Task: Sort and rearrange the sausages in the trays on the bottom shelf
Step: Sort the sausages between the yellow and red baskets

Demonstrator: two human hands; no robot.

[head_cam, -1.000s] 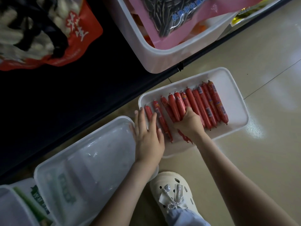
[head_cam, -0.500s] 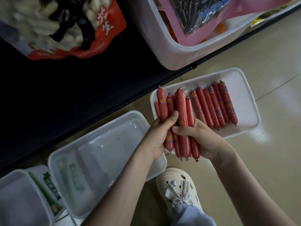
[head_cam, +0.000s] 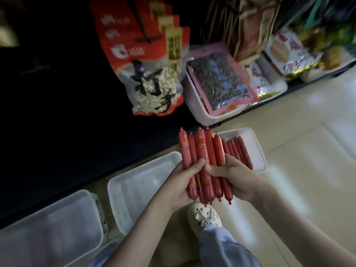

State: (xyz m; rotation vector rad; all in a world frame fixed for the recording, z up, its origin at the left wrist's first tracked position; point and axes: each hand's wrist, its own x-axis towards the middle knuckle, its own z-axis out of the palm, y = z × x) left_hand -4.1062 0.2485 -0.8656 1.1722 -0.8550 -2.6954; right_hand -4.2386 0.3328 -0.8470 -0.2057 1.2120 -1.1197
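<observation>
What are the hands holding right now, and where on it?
A bundle of sausages, held by the left hand and right hand together. The grip is on its lower half, thumbs across the front; the upper ends stick out free.

On my remote feed from the head camera, the wearer's left hand point(head_cam: 181, 182) and right hand point(head_cam: 237, 180) are bare, as are both forearms down to the frame's lower edge. One foot wears a cream clog point(head_cam: 194, 220) with round vent holes across its toe. It carries a bow-shaped charm point(head_cam: 207, 216) of pearly beads and glinting stones. Above it, a loose trouser leg point(head_cam: 221, 247) in pale blue-grey fabric gathers in soft folds at the ankle.
</observation>
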